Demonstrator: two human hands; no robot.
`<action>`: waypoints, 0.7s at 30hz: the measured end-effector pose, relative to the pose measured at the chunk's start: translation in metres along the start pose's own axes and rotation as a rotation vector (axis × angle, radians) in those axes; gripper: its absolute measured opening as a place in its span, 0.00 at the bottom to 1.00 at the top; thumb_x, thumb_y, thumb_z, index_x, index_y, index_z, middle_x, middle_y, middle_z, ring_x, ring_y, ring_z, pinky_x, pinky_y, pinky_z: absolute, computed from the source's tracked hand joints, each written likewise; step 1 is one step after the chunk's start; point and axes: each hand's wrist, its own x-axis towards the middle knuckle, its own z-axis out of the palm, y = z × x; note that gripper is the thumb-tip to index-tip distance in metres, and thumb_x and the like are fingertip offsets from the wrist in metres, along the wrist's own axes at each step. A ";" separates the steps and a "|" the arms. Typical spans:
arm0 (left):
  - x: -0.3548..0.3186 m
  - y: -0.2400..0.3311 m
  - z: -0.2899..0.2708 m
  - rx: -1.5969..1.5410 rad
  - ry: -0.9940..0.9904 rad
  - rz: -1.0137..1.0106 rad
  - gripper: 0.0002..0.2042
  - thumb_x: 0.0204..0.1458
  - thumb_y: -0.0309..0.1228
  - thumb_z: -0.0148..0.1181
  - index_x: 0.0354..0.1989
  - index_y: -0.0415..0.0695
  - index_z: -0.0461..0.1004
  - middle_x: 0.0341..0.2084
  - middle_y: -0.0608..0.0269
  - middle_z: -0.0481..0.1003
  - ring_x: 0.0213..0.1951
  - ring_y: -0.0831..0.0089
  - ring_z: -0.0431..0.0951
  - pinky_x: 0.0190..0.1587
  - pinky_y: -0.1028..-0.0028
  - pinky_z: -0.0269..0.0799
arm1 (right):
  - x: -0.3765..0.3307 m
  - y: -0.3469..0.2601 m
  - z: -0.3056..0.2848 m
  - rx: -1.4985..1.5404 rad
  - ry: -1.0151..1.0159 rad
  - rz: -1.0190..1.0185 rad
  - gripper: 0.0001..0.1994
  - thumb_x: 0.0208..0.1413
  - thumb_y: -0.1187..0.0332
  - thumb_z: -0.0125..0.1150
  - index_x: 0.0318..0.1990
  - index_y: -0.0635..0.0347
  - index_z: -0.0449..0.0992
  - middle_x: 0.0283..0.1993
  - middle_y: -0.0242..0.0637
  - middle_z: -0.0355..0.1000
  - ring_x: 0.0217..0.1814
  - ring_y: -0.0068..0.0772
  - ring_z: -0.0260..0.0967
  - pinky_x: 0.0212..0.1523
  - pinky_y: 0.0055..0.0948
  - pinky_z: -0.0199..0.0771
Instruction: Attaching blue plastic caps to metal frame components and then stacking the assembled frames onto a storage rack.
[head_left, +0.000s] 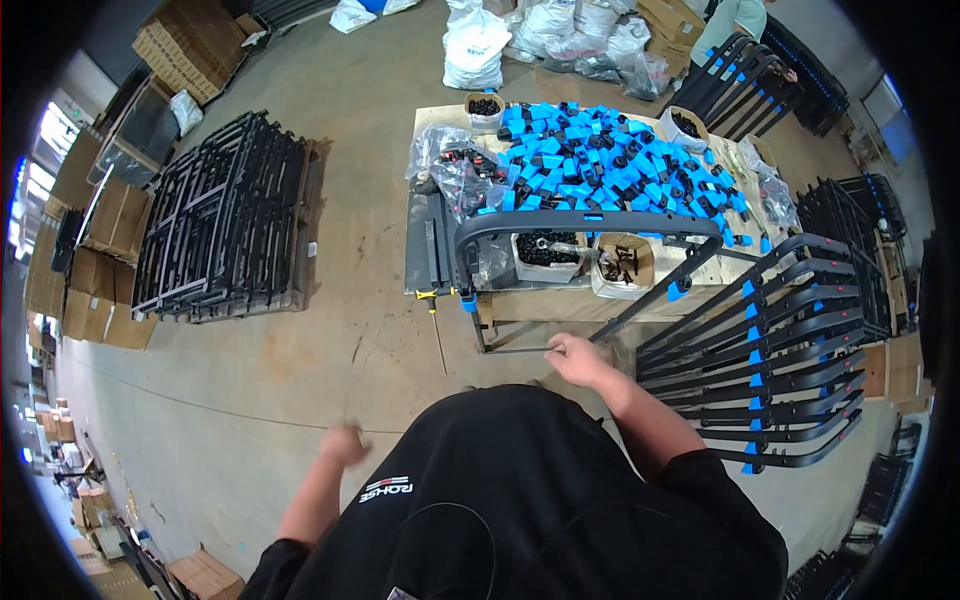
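By the wooden tabletop's [437, 118] near edge I make out a smooth, metal-looking black frame [540, 222]; towards the far edge, smooth plastic blue pieces [585, 160].

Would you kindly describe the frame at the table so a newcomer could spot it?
Find the table heaped with blue parts. At its near side, beside the right hand, is the black frame, two open boxes showing through it. It stands alone, unlike the similar frames in the row farther right.
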 end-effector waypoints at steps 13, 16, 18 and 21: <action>0.114 0.223 -0.180 -1.816 0.247 0.384 0.12 0.65 0.37 0.56 0.47 0.42 0.66 0.29 0.65 0.72 0.27 0.80 0.70 0.30 0.75 0.67 | -0.031 0.014 0.016 0.009 -0.110 0.099 0.22 0.57 0.57 0.64 0.50 0.67 0.77 0.46 0.53 0.79 0.51 0.48 0.78 0.52 0.38 0.77; 0.126 0.219 -0.181 -1.581 0.427 0.224 0.12 0.65 0.37 0.57 0.45 0.42 0.66 0.25 0.64 0.72 0.21 0.78 0.68 0.20 0.74 0.63 | -0.027 0.025 -0.001 0.088 -0.029 0.098 0.20 0.57 0.58 0.64 0.49 0.67 0.78 0.44 0.52 0.80 0.47 0.46 0.79 0.50 0.37 0.77; 0.109 0.228 -0.206 -1.581 0.271 0.157 0.12 0.65 0.38 0.56 0.45 0.42 0.66 0.24 0.64 0.70 0.18 0.79 0.64 0.17 0.75 0.58 | -0.024 0.034 -0.018 0.109 -0.024 0.122 0.20 0.57 0.58 0.64 0.48 0.66 0.78 0.44 0.52 0.80 0.46 0.46 0.79 0.49 0.37 0.77; 0.101 0.217 -0.225 -1.626 0.041 0.074 0.12 0.65 0.38 0.56 0.45 0.41 0.68 0.26 0.61 0.72 0.16 0.81 0.61 0.14 0.76 0.53 | -0.006 0.021 -0.045 0.116 0.022 0.075 0.17 0.57 0.60 0.64 0.45 0.66 0.78 0.41 0.50 0.79 0.43 0.46 0.79 0.46 0.37 0.77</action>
